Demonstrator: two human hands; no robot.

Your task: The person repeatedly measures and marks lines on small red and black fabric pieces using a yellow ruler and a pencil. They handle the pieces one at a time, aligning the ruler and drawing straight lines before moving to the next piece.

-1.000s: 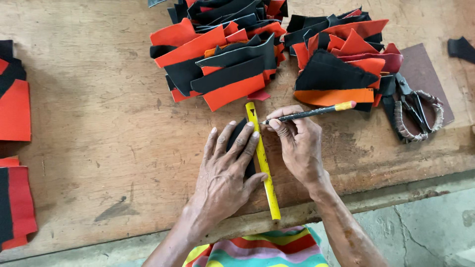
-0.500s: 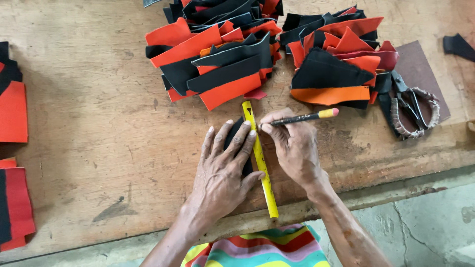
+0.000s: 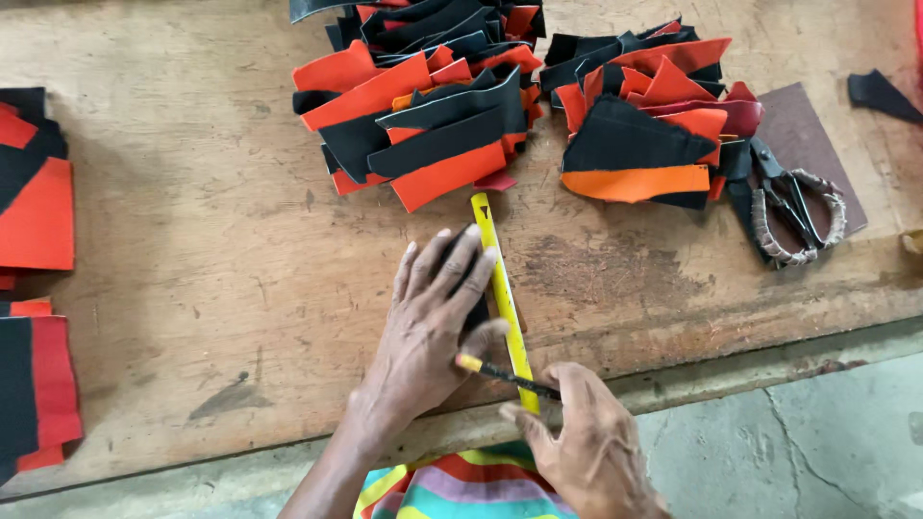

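My left hand (image 3: 430, 325) lies flat with fingers spread, pressing a dark piece of material and a yellow ruler (image 3: 502, 288) onto the wooden table (image 3: 212, 259). The dark piece is almost fully hidden under the palm. The ruler runs from the table's near edge away toward the cut pieces. My right hand (image 3: 586, 444) sits at the near edge, gripping a thin dark pencil with a yellow end (image 3: 500, 372). The pencil lies across the lower part of the ruler, its yellow end close to my left thumb.
Two heaps of orange, red and black cut pieces (image 3: 423, 106) (image 3: 646, 120) lie at the back. Scissors with wrapped handles (image 3: 786, 197) rest on a brown sheet at the right. More orange and black pieces (image 3: 34, 202) are stacked at the left edge.
My right hand has drawn the pencil along the ruler from its far part down to the near table edge. My left hand stayed pressed in place.
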